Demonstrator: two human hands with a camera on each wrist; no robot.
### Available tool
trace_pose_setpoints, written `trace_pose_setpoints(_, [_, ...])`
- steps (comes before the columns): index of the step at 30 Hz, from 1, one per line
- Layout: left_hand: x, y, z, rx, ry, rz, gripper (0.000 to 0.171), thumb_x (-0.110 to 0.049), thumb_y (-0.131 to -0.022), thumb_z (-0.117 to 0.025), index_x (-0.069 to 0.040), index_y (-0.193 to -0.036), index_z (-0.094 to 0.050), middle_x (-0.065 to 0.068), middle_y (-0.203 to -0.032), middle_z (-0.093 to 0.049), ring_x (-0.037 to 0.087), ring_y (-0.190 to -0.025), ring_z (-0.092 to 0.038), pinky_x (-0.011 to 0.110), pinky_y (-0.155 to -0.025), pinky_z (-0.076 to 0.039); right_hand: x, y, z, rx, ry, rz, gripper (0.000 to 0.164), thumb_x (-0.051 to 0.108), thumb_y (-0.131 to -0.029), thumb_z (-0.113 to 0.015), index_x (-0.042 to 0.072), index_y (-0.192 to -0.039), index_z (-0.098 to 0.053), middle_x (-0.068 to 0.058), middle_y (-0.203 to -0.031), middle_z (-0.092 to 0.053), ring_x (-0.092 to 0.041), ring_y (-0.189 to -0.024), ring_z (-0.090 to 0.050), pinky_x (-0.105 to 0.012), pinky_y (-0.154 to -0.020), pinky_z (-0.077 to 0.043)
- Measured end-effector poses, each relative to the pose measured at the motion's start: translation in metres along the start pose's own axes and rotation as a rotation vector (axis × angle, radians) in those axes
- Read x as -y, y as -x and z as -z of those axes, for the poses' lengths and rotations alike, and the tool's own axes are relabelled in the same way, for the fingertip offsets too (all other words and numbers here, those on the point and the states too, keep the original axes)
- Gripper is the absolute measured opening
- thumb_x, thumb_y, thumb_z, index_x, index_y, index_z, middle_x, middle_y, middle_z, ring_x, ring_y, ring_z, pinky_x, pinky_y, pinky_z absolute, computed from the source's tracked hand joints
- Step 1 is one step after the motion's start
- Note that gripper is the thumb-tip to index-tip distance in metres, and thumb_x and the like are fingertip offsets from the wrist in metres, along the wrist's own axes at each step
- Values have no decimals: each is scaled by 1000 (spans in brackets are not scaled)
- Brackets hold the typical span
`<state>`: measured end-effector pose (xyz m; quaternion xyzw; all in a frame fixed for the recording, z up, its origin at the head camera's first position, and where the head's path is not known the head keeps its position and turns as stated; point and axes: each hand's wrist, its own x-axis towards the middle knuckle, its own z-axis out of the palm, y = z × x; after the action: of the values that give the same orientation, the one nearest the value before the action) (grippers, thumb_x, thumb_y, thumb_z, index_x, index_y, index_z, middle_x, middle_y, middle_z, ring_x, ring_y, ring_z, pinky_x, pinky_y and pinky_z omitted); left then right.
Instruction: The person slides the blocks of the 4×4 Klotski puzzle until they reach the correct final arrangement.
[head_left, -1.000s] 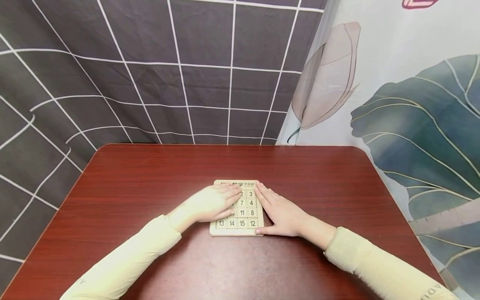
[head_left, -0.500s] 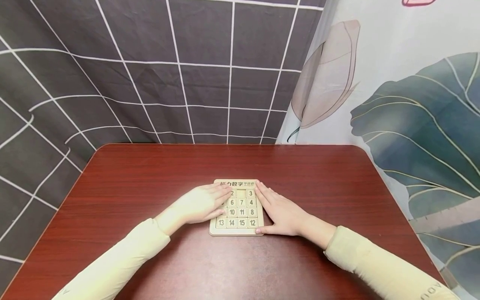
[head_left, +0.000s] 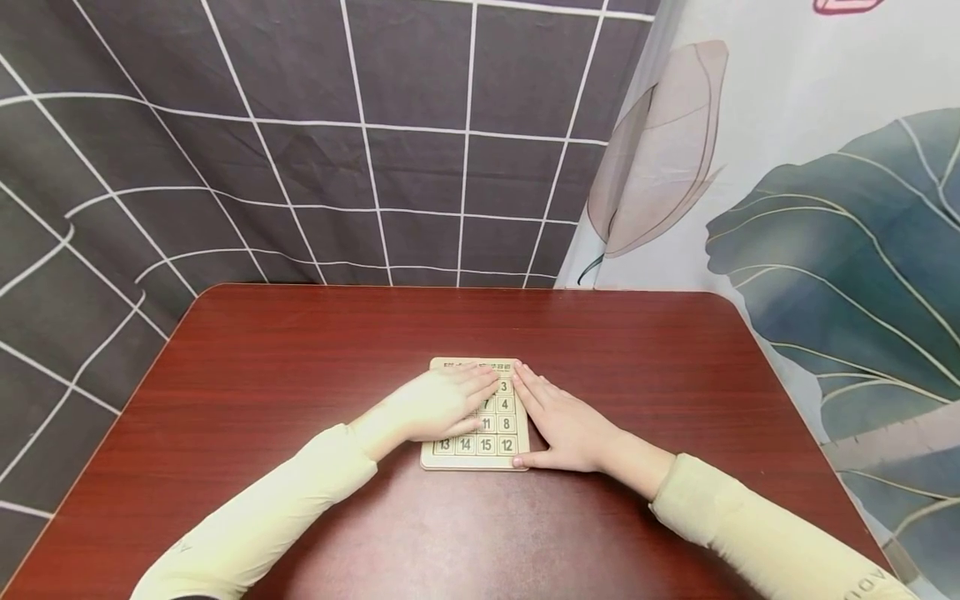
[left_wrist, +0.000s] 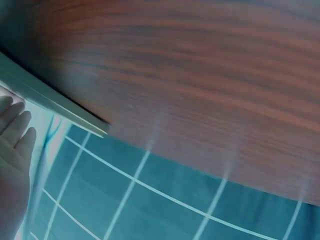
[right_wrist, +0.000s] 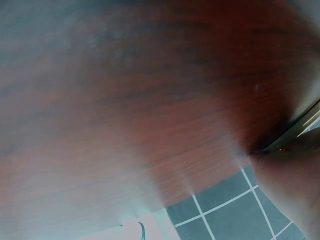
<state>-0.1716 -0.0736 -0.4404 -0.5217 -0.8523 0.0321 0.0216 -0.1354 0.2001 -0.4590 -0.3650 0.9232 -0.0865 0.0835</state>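
A pale number sliding puzzle (head_left: pixel 475 461) with a wood-coloured frame lies flat on the table. My left hand (head_left: pixel 442 404) rests palm down across its left and middle columns, fingers extended over the top row and hiding several tiles. Visible beside it are tiles such as 3, 4, 8, 12 and 15. My right hand (head_left: pixel 570 429) lies along the puzzle's right side, straight fingertips at the upper right corner and spread thumb touching the lower right corner. The left wrist view has the puzzle's side edge (left_wrist: pixel 55 102) at far left; the right wrist view has only a blurred part of it.
The reddish-brown wooden table (head_left: pixel 300 333) has rounded far corners. A dark cloth with a white grid (head_left: pixel 420 167) hangs behind it and on the left. To the right hangs a white curtain (head_left: pixel 765 100) with leaf prints.
My left hand slid left, carrying tile 2 one column over and baring a gap in the top row. It has since moved back right, covering that spot. My right hand stayed put.
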Motion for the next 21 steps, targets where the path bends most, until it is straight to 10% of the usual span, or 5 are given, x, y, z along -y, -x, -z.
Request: trace_pose_setpoints(21, [5,16,-9,-2,-34,23,63,-45,-108,-54,-3,-155,-53,13,-162,-52,26,-151,-51,39,-128,-41,-2,0,-1,-15,19,9,117,70,-92,-66,-7,-166,-18,-22,-178,-8,-35,-166,-18,-49,-133,-31])
